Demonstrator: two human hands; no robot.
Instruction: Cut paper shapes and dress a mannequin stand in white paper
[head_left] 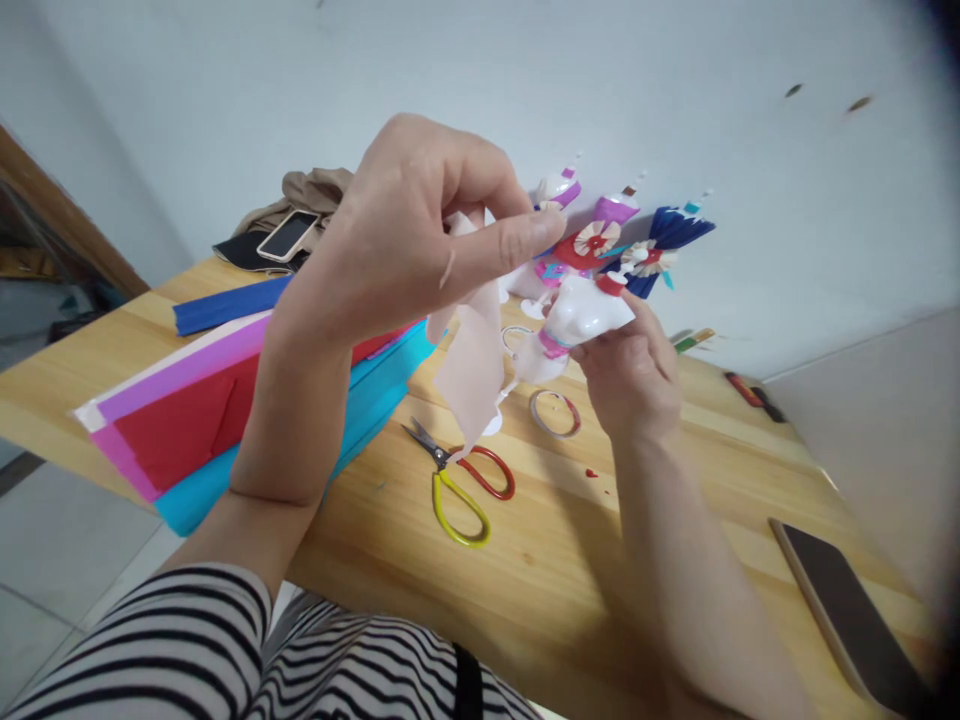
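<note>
My left hand (420,230) is raised above the wooden table (562,560), thumb and fingers pinched on a strip of pale pink crepe paper (472,375) that hangs down from it. To its right, my right hand (634,375) grips a small white figurine (577,320) with a pink band and a red collar. The paper strip runs across to the figurine. Behind the hands stand several other white figurines (600,235) dressed in purple, red and dark blue paper.
Scissors (461,480) with red and yellow handles lie below the hands. A tape roll (555,413) sits beside them. Stacked coloured paper sheets (202,410) lie on the left. A phone (287,236) rests at the back left, another phone (851,615) at the right front edge.
</note>
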